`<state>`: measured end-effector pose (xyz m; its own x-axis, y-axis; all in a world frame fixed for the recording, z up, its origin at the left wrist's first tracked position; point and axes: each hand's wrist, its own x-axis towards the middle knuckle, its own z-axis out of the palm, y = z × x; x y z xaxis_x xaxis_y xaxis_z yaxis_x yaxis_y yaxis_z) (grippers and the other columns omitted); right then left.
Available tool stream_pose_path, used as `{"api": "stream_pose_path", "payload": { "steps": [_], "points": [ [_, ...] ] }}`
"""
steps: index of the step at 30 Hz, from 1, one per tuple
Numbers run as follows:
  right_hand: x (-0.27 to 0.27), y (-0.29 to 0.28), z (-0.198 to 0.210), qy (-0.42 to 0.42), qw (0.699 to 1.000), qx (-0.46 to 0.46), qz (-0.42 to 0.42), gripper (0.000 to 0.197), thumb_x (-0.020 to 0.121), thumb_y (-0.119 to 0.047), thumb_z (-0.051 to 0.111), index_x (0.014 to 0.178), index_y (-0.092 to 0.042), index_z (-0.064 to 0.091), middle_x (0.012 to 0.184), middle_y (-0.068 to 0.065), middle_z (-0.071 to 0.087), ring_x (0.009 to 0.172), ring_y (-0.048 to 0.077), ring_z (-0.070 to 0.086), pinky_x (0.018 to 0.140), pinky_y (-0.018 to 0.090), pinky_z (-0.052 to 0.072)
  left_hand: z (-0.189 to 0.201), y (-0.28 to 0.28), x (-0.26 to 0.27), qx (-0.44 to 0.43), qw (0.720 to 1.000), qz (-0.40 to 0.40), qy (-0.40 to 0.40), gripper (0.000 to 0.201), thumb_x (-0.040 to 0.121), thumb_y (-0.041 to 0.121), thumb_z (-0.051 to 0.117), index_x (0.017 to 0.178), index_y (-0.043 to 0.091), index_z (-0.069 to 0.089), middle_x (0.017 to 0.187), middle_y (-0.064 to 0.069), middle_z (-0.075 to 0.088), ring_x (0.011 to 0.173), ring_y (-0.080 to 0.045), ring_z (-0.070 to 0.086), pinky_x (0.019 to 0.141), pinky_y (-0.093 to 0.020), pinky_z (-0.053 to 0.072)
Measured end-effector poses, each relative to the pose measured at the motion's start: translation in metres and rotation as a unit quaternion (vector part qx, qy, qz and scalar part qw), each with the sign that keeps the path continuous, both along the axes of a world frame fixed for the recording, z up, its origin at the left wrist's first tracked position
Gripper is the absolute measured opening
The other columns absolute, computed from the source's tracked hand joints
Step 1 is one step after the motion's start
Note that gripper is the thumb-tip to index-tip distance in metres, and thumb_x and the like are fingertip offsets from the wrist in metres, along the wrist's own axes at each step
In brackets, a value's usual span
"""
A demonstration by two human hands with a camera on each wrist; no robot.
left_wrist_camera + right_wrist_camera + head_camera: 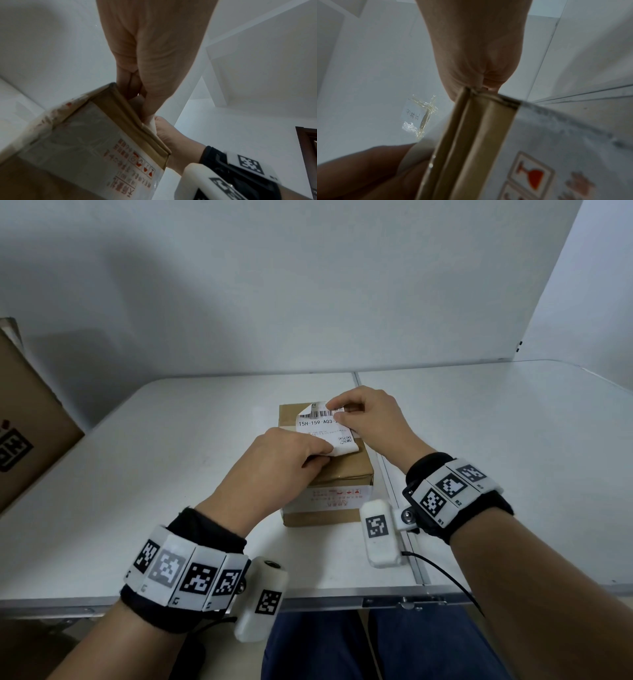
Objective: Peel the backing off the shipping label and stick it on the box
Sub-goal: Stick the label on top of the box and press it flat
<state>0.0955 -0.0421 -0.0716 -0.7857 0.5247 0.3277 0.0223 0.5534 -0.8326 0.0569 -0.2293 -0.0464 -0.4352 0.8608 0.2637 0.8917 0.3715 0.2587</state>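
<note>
Both hands are over the box [346, 470] here, a small brown cardboard carton sitting on the white tabletop [171, 474] right in front of the person. The shipping label [322, 428] lies across the top of the box, printed side up, barcode along its far edge and a small square code near its right side.

Left hand [274, 463] comes in from the near side, and its grip is closed on the near edge of the label, thumb and fingers pinching the paper, which curls up a little there (the left wrist view shows that same white edge squeezed between the fingertips [150, 119], just above the box's top edge).

Right hand [370, 419] is at the far right corner, grip clamped on the label too, thumb and forefinger nipping it near the barcode. The far left corner of the label is bent up off the cardboard.

White tape with red handling symbols [335, 496] runs across the box's near face. Off to the left stands a larger cardboard carton [27, 419], well apart from the work. Marker-covered wristbands on both wrists.
</note>
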Motion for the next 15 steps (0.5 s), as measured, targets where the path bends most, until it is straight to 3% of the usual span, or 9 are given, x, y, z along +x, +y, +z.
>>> {"api": "stream_pose_path", "payload": {
  "steps": [2,8,13,15],
  "points": [
    [-0.0015,0.0006,0.0005,-0.002,1.0,-0.004,-0.002,0.017,0.086,-0.005,0.067,0.099,-0.013,0.074,0.105,0.003,0.07,0.097,0.016,0.065,0.075,0.023,0.055,0.0005,0.0005,-0.0012,0.003,1.0,0.003,0.003,0.023,0.093,0.026,0.053,0.107,0.03,0.072,0.096,0.002,0.075,0.083,-0.023,0.063,0.073,-0.038,0.05],
    [-0.0039,0.0024,-0.0015,-0.004,1.0,-0.007,-0.01,0.018,0.086,-0.005,0.068,0.101,-0.013,0.074,0.102,0.0,0.068,0.092,0.011,0.061,0.065,0.009,0.046,-0.0016,0.0012,-0.0061,0.006,1.0,-0.003,0.004,0.024,0.092,0.025,0.054,0.106,0.032,0.072,0.098,0.004,0.075,0.085,-0.022,0.065,0.073,-0.037,0.051],
    [-0.0039,0.0012,-0.0019,-0.005,1.0,0.009,-0.013,0.018,0.085,-0.005,0.068,0.099,-0.014,0.074,0.108,0.002,0.07,0.095,0.014,0.064,0.074,0.011,0.047,-0.0052,0.0011,-0.0048,0.012,1.0,-0.002,0.005,0.022,0.093,0.023,0.054,0.105,0.026,0.072,0.098,0.002,0.075,0.087,-0.023,0.065,0.074,-0.04,0.051],
    [-0.0036,0.0017,-0.0024,-0.009,1.0,0.027,-0.011,0.018,0.084,-0.005,0.068,0.098,-0.015,0.074,0.106,0.0,0.07,0.089,0.01,0.063,0.072,0.004,0.044,-0.0057,0.0013,-0.0053,0.01,1.0,-0.009,0.015,0.023,0.093,0.024,0.053,0.106,0.027,0.072,0.099,0.004,0.075,0.089,-0.023,0.065,0.075,-0.039,0.051]
  ]
}}
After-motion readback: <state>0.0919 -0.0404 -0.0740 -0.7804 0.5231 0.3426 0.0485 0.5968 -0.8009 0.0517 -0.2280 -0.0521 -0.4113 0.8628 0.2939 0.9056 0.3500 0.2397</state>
